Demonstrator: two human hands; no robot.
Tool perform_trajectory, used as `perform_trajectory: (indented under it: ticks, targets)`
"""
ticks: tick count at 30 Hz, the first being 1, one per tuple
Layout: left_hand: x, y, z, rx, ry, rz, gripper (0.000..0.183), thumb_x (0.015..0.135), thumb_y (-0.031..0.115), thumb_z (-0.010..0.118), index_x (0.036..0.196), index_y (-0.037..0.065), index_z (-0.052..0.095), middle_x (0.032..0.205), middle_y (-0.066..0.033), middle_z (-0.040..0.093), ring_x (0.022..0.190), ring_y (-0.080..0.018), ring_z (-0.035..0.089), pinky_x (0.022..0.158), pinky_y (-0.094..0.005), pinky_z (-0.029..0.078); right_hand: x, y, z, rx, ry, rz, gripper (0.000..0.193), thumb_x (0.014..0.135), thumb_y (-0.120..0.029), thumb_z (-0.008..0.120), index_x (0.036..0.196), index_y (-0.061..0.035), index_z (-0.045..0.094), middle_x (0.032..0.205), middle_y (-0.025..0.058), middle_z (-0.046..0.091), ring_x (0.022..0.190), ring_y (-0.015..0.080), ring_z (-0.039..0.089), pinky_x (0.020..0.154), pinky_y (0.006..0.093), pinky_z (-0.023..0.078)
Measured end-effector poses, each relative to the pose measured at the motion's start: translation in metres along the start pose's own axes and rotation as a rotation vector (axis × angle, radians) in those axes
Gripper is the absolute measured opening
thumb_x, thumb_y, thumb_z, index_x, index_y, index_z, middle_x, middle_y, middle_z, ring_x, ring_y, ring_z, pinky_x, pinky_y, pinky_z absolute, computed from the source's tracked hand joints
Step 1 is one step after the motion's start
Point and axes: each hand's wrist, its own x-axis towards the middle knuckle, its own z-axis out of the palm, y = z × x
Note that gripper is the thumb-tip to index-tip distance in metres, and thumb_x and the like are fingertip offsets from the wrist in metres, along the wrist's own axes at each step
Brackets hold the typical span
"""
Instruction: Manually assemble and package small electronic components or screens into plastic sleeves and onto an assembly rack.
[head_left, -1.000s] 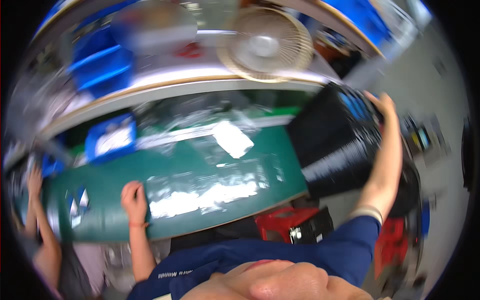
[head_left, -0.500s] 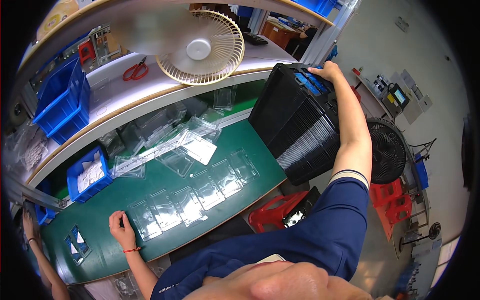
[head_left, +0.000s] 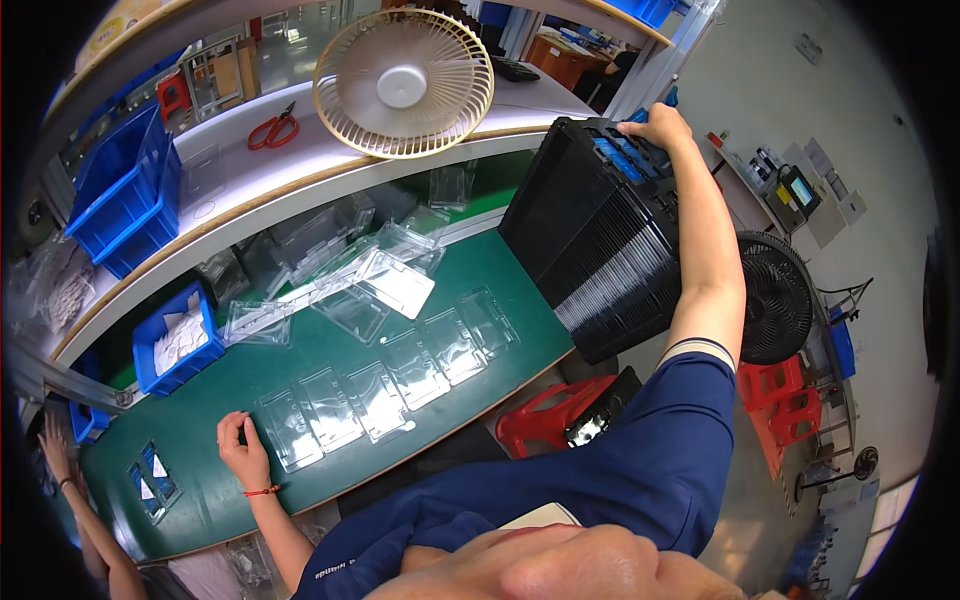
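My left hand (head_left: 243,455) rests over the green table, its fingers loosely curled and the thumb apart; nothing shows in it. Just right of it lies a slanting row of several clear plastic blister shells (head_left: 382,402). My right arm reaches far right to a tall stack of black trays (head_left: 590,250). At its top, my right hand (head_left: 660,128) is closed by the tray's far edge, thumb against the blue pieces (head_left: 620,160) lying in the top tray. What the fingers hold, if anything, is hidden.
Loose clear shells (head_left: 390,285) lie heaped behind the row. A blue bin (head_left: 180,345) holds white slips. Two blue-and-white cards (head_left: 153,482) lie at the left, near another person's hands (head_left: 55,445). The shelf carries a fan (head_left: 402,87), red-handled snips (head_left: 274,130) and blue bins (head_left: 130,200).
My right hand has risen slightly at the top of the tray stack. On my left hand, the thumb has parted a little from the fingers. The other person's hands have shifted slightly.
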Motion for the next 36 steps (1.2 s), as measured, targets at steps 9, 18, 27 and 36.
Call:
perform_trajectory:
  ticks: [9,18,27,36]
  targets:
    - [-0.003,0.005,-0.006,-0.015,-0.019,-0.041,0.009,0.085,0.005,0.059,0.089,-0.001,0.065,0.098,-0.0149,0.062,0.093,-0.0284,0.060,0.083,-0.0360,0.045,0.008,-0.011,0.027,0.120,-0.158,0.019,0.112,0.049,-0.077,0.073,0.113,0.0138,0.058,0.114,0.0281,0.060,0.108,0.0369,0.060,0.092,0.0405,0.047]
    - [-0.002,0.004,-0.004,-0.016,-0.024,-0.021,0.009,0.084,0.005,0.060,0.089,0.000,0.065,0.098,-0.0153,0.062,0.095,-0.0293,0.059,0.084,-0.0364,0.045,-0.026,-0.034,-0.003,0.033,-0.056,-0.021,0.093,0.055,-0.071,0.075,0.098,0.0105,0.066,0.100,0.0250,0.066,0.095,0.0335,0.066,0.083,0.0403,0.051]
    - [-0.001,0.004,-0.004,0.004,-0.020,-0.006,0.008,0.083,0.004,0.060,0.088,0.000,0.065,0.099,-0.0153,0.063,0.095,-0.0294,0.059,0.084,-0.0364,0.045,-0.030,-0.046,0.007,0.171,-0.130,-0.172,0.098,0.047,-0.073,0.077,0.094,0.0121,0.065,0.093,0.0270,0.066,0.092,0.0361,0.066,0.081,0.0404,0.052]
    - [-0.008,0.021,-0.019,-0.032,0.113,0.050,0.007,0.085,0.001,0.060,0.089,-0.001,0.065,0.090,-0.0126,0.065,0.082,-0.0251,0.062,0.073,-0.0311,0.048,-0.025,-0.056,0.018,0.108,-0.056,-0.234,0.100,0.049,-0.073,0.076,0.104,0.0086,0.060,0.105,0.0269,0.063,0.101,0.0352,0.062,0.085,0.0399,0.049]
